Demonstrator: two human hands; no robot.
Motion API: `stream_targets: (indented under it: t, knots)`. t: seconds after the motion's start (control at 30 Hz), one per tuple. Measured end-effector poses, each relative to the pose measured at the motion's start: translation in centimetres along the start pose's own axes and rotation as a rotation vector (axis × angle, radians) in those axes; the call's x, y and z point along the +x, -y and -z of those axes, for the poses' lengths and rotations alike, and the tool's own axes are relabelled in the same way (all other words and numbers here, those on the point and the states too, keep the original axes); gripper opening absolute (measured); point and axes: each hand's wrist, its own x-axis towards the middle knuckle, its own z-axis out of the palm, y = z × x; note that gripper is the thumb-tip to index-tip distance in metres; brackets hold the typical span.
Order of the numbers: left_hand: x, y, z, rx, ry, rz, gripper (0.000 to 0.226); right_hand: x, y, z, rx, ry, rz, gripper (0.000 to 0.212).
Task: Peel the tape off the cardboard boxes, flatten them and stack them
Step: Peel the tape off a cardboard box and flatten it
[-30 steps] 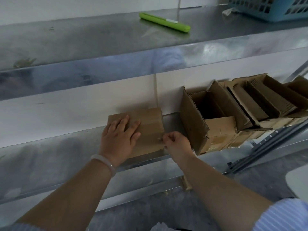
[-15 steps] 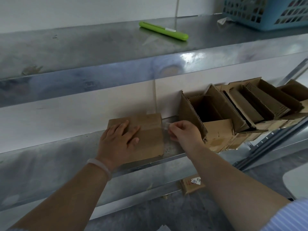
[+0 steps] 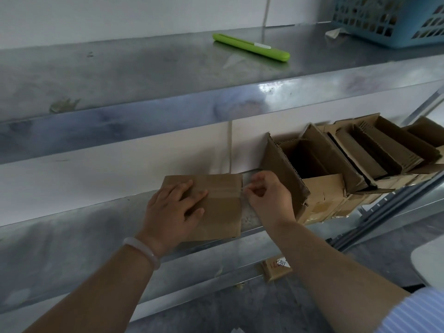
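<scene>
Plainly at the peeling step, with the stack not yet begun. Pins the closed box (image 3: 221, 212) to the lower shelf (image 3: 72, 236) with the left hand (image 3: 175, 207), palm down, fingers straight and spread over the left part of the lid, gripping nothing, most likely to stop the light cardboard sliding or lifting under the pull. Leaves the right part of the lid and the seam bare for the same reason. Pinches with the right hand (image 3: 266, 198), thumb and forefinger curled together just off the box's right edge, on, seemingly, the loose end of the clear tape (image 3: 228, 190). Hard to make out the strip itself, thin and see-through, beyond a pale band along the seam. Calls next, probably, for a low, steady pull back along the seam rather than straight up, to spare the paper skin and avoid snapping the tape. Shows, just right of the right hand on the same shelf, a leaning row of open boxes (image 3: 319, 195), tape patches visible on the nearest, none flattened, so most of the job ahead. Has a green cutter (image 3: 252, 48) lying untouched on the upper shelf (image 3: 120, 68), near a blue basket (image 3: 408, 38), within reach for stubborn tape.
</scene>
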Motion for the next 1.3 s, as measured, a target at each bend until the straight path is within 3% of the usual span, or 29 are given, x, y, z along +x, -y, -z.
stream_targets:
  t: [0.1, 0.2, 0.43, 0.6, 0.77, 1.0, 1.13, 1.3]
  knots:
    - [0.3, -0.2, 0.1, -0.043, -0.021, 0.02, 0.054, -0.7, -0.9, -0.6, -0.193, 0.043, 0.139, 0.014]
    - [0.6, -0.7, 0.0, -0.019, -0.067, 0.034, 0.05, -1.6, -1.6, -0.9, -0.183, 0.029, 0.259, 0.012]
    - [1.7, -1.5, -0.4, 0.077, -0.152, -0.006, 0.038, -1.5, -0.4, -0.6, 0.069, 0.122, -0.116, 0.02]
    - [1.9, -1.0, -1.0, 0.126, -0.08, -0.027, 0.055, -0.5, 0.2, -0.5, -0.123, 0.147, -0.138, 0.009]
    - [2.2, -0.8, -0.9, 0.121, -0.069, -0.047, 0.054, 0.3, 1.0, 0.1, -0.389, 0.239, 0.038, 0.009]
    - [2.2, -0.7, -0.9, 0.104, -0.074, -0.02, 0.051, 2.5, 1.0, 0.6, -0.567, 0.153, 0.253, 0.011]
    - [2.3, -0.8, -0.9, 0.102, -0.063, -0.008, 0.051, 2.7, -0.2, -0.3, -0.498, 0.082, 0.285, 0.01]
    - [2.3, -0.7, -1.1, 0.098, -0.075, 0.012, 0.049, 2.4, -1.4, 0.6, -0.392, 0.217, 0.411, 0.015]
